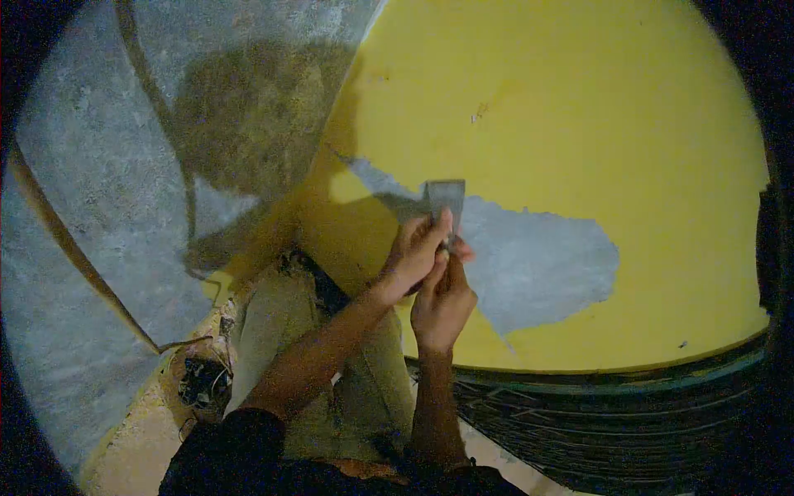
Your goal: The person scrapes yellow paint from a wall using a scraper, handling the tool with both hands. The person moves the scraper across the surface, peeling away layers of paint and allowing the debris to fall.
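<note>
Both of my hands meet near the middle of the view around a scraper with a flat, wide metal blade [446, 195]. My left hand [413, 255] is closed on it, with the thumb lying along the blade's lower part. Just below, my right hand [444, 306] is closed around the handle end, which the fingers mostly hide. The blade points away from me, over a yellow surface [538, 124]. Beside and behind the hands is an irregular grey patch [546, 260] with ragged edges in the yellow.
A grey mottled surface [83, 124] with dark cord-like lines lies at the left. Dark ridged material [612, 422] runs below the yellow surface's curved edge. A dark object [204, 384] sits at lower left beside my legs [277, 331].
</note>
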